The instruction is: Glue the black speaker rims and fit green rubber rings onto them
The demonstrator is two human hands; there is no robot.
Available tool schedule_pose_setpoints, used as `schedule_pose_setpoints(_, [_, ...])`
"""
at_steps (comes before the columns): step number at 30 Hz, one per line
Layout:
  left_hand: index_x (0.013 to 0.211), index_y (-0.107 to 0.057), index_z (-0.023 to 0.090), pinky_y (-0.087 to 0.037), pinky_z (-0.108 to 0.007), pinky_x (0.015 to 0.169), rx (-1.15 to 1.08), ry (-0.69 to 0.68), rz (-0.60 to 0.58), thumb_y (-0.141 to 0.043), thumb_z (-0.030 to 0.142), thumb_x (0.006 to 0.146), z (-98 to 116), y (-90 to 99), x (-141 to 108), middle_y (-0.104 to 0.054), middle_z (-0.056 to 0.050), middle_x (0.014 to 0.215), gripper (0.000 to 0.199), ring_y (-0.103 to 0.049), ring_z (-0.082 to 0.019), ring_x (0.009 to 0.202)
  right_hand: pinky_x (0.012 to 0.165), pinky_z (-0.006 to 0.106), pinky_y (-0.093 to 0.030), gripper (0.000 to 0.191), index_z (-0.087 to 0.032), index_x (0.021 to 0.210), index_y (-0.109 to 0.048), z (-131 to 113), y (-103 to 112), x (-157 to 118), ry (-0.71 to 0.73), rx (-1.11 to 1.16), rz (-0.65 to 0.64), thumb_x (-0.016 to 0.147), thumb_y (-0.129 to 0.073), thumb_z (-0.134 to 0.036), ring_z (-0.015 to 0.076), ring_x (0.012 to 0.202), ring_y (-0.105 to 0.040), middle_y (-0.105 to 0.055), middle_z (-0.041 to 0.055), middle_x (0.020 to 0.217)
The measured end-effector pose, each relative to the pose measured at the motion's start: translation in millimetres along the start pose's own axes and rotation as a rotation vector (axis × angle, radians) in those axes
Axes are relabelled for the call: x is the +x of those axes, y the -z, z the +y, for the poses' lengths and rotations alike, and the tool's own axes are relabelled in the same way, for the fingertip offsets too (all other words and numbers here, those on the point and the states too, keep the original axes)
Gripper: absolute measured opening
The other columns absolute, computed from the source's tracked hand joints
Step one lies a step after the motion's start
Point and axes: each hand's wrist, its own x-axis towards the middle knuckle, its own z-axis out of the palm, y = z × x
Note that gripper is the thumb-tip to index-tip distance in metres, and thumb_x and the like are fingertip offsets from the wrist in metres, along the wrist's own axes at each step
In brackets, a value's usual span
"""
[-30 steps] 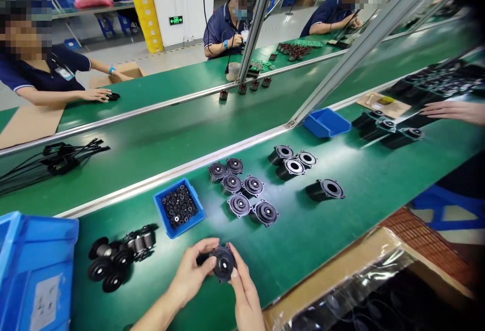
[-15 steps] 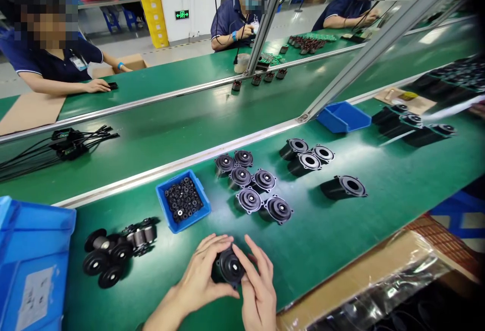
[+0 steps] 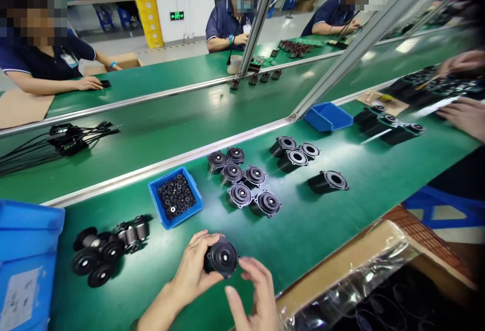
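My left hand (image 3: 195, 268) is wrapped round a black motor housing (image 3: 223, 257), whose ringed top with a pale shaft tip faces me. Just right of it, my right hand (image 3: 254, 290) is open, thumb and fingers apart, the fingertips close to the housing's rim. Beyond my hands stands a group of similar capped housings (image 3: 240, 194). A blue bin (image 3: 199, 208) of small black ring-shaped parts sits behind my left hand. Black rotors with round discs (image 3: 100, 274) lie in a cluster on the left.
Hollow black housings (image 3: 329, 181) stand to the right, near an empty-looking blue tray (image 3: 329, 117). A large blue crate (image 3: 28, 270) fills the left edge. An open carton (image 3: 322, 280) borders the bench's front. A co-worker's hands (image 3: 464, 113) are at far right; other people sit across.
My right hand has come off the housing and spread its fingers. The left hand still holds the housing, now tipped more toward me. A co-worker's hands have come into view at right.
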Motion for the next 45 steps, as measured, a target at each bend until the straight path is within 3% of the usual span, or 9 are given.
schedule_pose_setpoints(4, [0.129, -0.050, 0.023, -0.050, -0.049, 0.096, -0.004, 0.057, 0.014, -0.070, 0.017, 0.076, 6.4, -7.4, 6.3, -0.063, -0.014, 0.124, 0.058, -0.059, -0.030, 0.111, 0.090, 0.042, -0.053, 0.070, -0.028, 0.149, -0.033, 1.2, -10.3, 30.2, 0.131, -0.204, -0.139, 0.088, -0.064, -0.042, 0.0315, 0.119, -0.053, -0.051, 0.0134, 0.135])
schedule_pose_setpoints(8, [0.148, -0.032, 0.027, -0.040, -0.053, 0.109, 0.086, 0.048, -0.064, -0.058, 0.002, 0.073, 24.7, -9.7, 31.0, -0.040, -0.014, 0.150, 0.084, -0.040, -0.032, 0.136, 0.091, 0.044, -0.053, 0.068, -0.025, 0.151, -0.026, 13.0, -9.8, 54.9, 0.059, -0.226, 0.034, 0.092, -0.056, -0.038, 0.0311, 0.117, -0.055, -0.053, 0.0148, 0.132])
schedule_pose_setpoints(15, [0.153, 0.006, 0.036, -0.029, -0.064, 0.112, 0.269, -0.031, -0.052, -0.085, 0.011, 0.058, 60.5, 15.0, 90.1, 0.004, -0.013, 0.163, 0.134, -0.011, -0.043, 0.147, 0.080, 0.043, -0.057, 0.098, -0.019, 0.156, -0.008, 14.3, 0.7, 111.3, -0.045, -0.130, 0.209, 0.080, -0.068, -0.033, 0.0320, 0.107, -0.062, -0.040, 0.0207, 0.135])
schedule_pose_setpoints(19, [0.154, 0.003, 0.035, -0.027, -0.063, 0.112, 0.361, -0.079, -0.012, -0.087, 0.029, 0.064, 70.0, 24.7, 119.1, 0.004, -0.013, 0.163, 0.127, -0.010, -0.042, 0.147, 0.097, 0.049, -0.049, 0.099, -0.023, 0.156, -0.014, 3.7, 44.8, 141.9, -0.026, -0.289, 0.126, 0.078, -0.071, -0.045, 0.0358, 0.126, -0.050, -0.035, 0.0182, 0.144])
schedule_pose_setpoints(23, [0.154, -0.015, 0.029, -0.027, -0.063, 0.111, 0.561, -0.112, 0.043, -0.069, 0.040, 0.084, 70.3, 33.6, 165.9, -0.008, -0.018, 0.162, 0.089, -0.016, -0.042, 0.146, 0.110, 0.058, -0.030, 0.075, -0.020, 0.150, -0.035, 14.7, 108.2, 212.3, -0.045, -0.604, 0.102, 0.088, -0.053, -0.058, 0.0392, 0.139, -0.031, -0.037, 0.0188, 0.147])
schedule_pose_setpoints(28, [0.151, -0.031, 0.019, -0.022, -0.067, 0.109, 0.850, 0.150, 0.029, -0.056, 0.052, 0.088, 74.6, 40.6, 249.9, -0.013, -0.026, 0.159, 0.076, -0.013, -0.048, 0.145, 0.101, 0.071, -0.029, 0.102, -0.018, 0.153, -0.027, 48.9, 149.0, 303.6, -0.174, -0.744, 0.063, 0.072, -0.072, -0.059, 0.0530, 0.140, -0.021, -0.025, 0.0265, 0.154])
schedule_pose_setpoints(36, [0.155, -0.009, 0.022, -0.026, -0.056, 0.113, 0.772, -0.017, -0.489, -0.089, 0.032, 0.048, 97.2, -20.9, 369.4, 0.009, -0.023, 0.161, 0.134, -0.001, -0.045, 0.147, 0.099, 0.070, -0.033, 0.136, -0.033, 0.155, -0.016, 50.3, 130.8, 364.2, -0.040, -0.839, -0.218, 0.043, -0.086, -0.068, 0.0542, 0.138, -0.026, 0.000, 0.0209, 0.162])
schedule_pose_setpoints(40, [0.155, -0.012, 0.021, -0.032, -0.048, 0.112, 0.735, -0.086, -0.581, -0.086, 0.018, 0.044, 87.0, -56.2, 405.9, -0.013, -0.023, 0.159, 0.133, -0.026, -0.043, 0.143, 0.092, 0.063, -0.043, 0.126, -0.029, 0.153, -0.025, 52.5, 130.5, 377.2, 0.058, -0.879, -0.249, 0.048, -0.086, -0.062, 0.0479, 0.121, -0.048, -0.014, 0.0219, 0.160])
schedule_pose_setpoints(45, [0.154, -0.017, 0.020, -0.040, -0.042, 0.104, 0.721, -0.131, -0.608, -0.083, 0.016, 0.047, 84.5, -72.7, 412.8, -0.039, -0.019, 0.142, 0.126, -0.049, -0.036, 0.123, 0.092, 0.059, -0.044, 0.102, -0.027, 0.145, -0.037, 62.3, 140.9, 353.3, 0.114, -0.902, -0.185, 0.059, -0.082, -0.061, 0.0420, 0.116, -0.051, -0.024, 0.0186, 0.158])
